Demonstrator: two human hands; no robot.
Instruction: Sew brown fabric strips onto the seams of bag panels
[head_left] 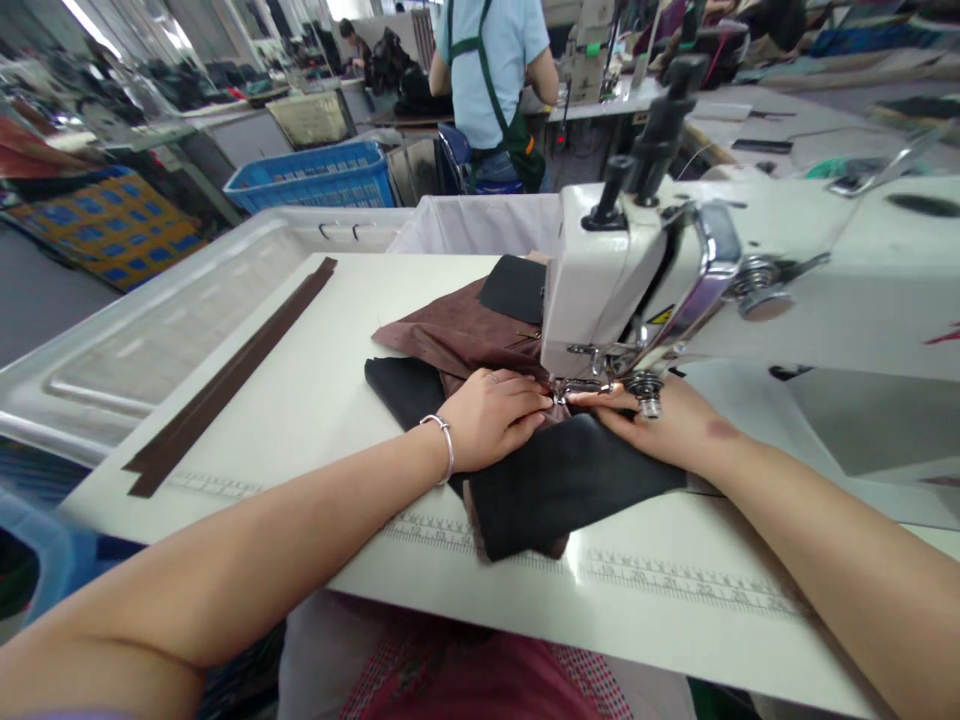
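A bundle of dark brown cloth (465, 330) with smooth black leather-like pieces (570, 475) lies under the presser foot (560, 392) of a white sewing machine (592, 280). My left hand (499, 412) presses on the bundle just left of the foot, its fingers close together and gripping the brown cloth. On the other side my right hand (652, 415) holds the black piece, thumb on top and fingers pointing toward the foot. The machine head partly hides those fingers. One black flap hangs toward the front edge of the table.
Two dark brown strips (232, 385) lie on the left of the white tabletop (300, 420), which has a printed ruler near its front. Beyond it are a clear plastic tray (150, 340) and a blue basket (315, 175). A person in light blue (487, 80) sits farther back.
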